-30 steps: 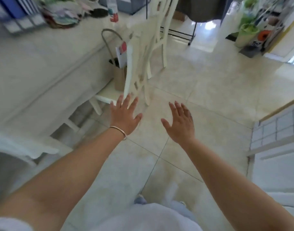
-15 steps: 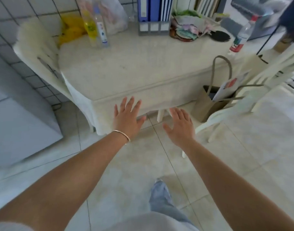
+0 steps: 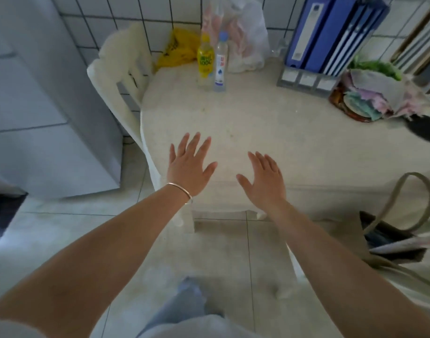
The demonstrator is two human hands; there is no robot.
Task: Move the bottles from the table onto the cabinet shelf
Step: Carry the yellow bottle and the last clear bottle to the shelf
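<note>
Two bottles stand upright side by side at the far left of the white table [image 3: 270, 123]: a yellow bottle [image 3: 205, 62] and, touching its right side, a clear bottle with a blue cap [image 3: 220, 65]. My left hand [image 3: 189, 165], with a thin bangle on the wrist, hovers over the table's near edge with fingers spread and nothing in it. My right hand [image 3: 263, 181] is beside it, also spread and empty. Both hands are well short of the bottles. No cabinet shelf is in view.
A white chair [image 3: 118, 76] stands at the table's left end, a white appliance [image 3: 38, 106] beyond it. On the table: plastic bags [image 3: 243, 35], blue binders [image 3: 331, 32], a bowl of cloths [image 3: 374, 98]. A paper bag [image 3: 391, 235] sits at right.
My view swung left from the floor and chairs to the table, bringing the two bottles close and near the centre. Both hands stayed spread and now hover over the table's edge.
</note>
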